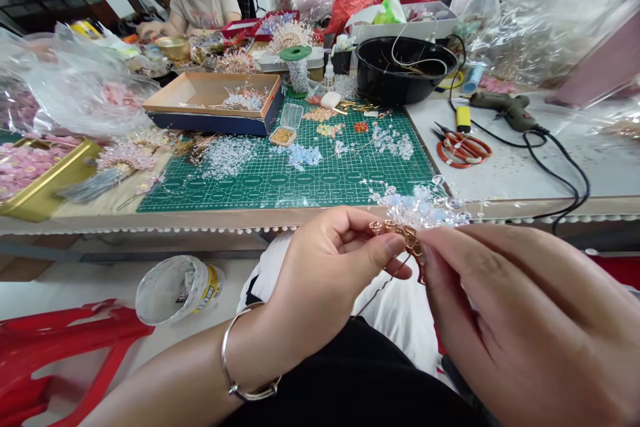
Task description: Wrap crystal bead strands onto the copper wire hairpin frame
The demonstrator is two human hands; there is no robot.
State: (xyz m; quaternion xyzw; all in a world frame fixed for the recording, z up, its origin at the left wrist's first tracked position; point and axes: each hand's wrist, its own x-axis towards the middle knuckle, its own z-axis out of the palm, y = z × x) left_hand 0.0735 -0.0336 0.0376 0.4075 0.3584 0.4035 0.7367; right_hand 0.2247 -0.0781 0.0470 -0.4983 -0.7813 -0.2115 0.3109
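My left hand (325,273) pinches a small beaded ornament (417,210) of clear and pale blue crystal beads on gold wire, held over my lap in front of the table edge. A silver bangle sits on that wrist. My right hand (520,320) is closed on the gold wire stem (413,243) just below the beads, thumb against the left thumb. Both hands touch at the ornament.
A green cutting mat (280,177) carries several bead piles. Behind it are an open box (210,103), a black bowl (405,70), red scissors (463,147) and a glue gun (505,110) with its cord. Another person sits at the far end. A red stool (55,347) and tub (177,290) are at left.
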